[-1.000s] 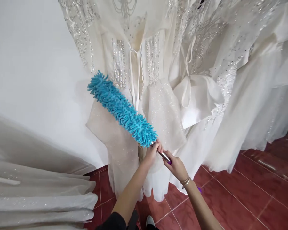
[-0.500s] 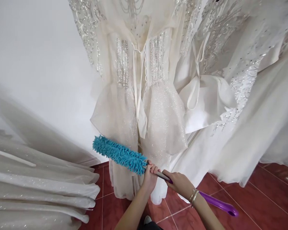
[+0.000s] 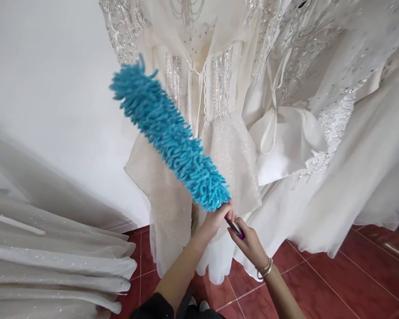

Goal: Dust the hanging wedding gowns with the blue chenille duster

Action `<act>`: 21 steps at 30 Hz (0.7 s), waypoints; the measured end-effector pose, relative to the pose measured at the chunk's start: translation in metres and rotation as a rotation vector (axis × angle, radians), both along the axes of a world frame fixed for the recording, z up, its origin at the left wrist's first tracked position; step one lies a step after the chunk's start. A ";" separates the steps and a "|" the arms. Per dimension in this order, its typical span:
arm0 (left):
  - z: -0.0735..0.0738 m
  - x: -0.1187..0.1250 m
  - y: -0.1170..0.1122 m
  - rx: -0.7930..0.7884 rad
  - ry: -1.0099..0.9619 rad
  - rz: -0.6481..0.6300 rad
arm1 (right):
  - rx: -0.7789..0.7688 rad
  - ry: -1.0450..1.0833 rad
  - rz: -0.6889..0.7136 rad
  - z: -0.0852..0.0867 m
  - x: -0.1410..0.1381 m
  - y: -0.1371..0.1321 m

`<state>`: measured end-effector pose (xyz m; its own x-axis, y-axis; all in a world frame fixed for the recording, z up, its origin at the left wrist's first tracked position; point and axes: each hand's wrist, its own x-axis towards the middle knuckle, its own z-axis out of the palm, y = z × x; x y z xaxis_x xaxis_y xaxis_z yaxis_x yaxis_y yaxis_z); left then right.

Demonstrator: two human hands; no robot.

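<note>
A duster with a fluffy blue head [image 3: 171, 137] slants up and to the left across the front of a white beaded dress [image 3: 232, 155]. My left hand [image 3: 216, 220] is closed round the metal rod just below the blue head. Farther down, my right hand [image 3: 249, 241], with bracelets at the wrist, grips the rod near the purple handle, most of which is now hidden behind the hand and forearm. The blue head overlaps the dress's bodice and left side in view; whether it touches the cloth I cannot tell.
More white gowns [image 3: 346, 177] hang close together on the right. At the lower left, another full white skirt [image 3: 60, 261] spreads out beside the white wall [image 3: 49, 79]. Red tiles [image 3: 319, 279] cover the floor, and my shoes [image 3: 204, 305] show at the bottom.
The duster's blue head has swung upward and come closer to the camera, from low by the hem to bodice height. Both hands have shifted with it, still gripping.
</note>
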<state>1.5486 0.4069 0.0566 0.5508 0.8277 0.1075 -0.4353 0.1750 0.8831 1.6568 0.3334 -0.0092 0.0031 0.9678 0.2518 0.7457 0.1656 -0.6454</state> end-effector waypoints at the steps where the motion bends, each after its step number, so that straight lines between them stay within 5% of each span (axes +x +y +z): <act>1: 0.004 0.003 0.004 -0.012 -0.003 -0.003 | 0.006 0.010 -0.025 0.001 -0.002 0.002; 5: -0.008 0.004 0.014 -0.106 -0.053 -0.017 | -0.025 -0.006 -0.050 -0.001 -0.003 0.005; 12: -0.075 -0.013 0.004 -0.308 -0.205 0.027 | -0.188 -0.162 0.008 -0.016 -0.002 -0.006; 21: -0.136 -0.034 -0.021 -0.630 -0.372 0.095 | -0.362 -0.341 0.105 -0.048 -0.014 -0.021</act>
<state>1.5142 0.3855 -0.0798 0.4937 0.8364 -0.2381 -0.7247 0.5470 0.4190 1.6426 0.3120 -0.0570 -0.1232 0.9838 -0.1301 0.9154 0.0621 -0.3977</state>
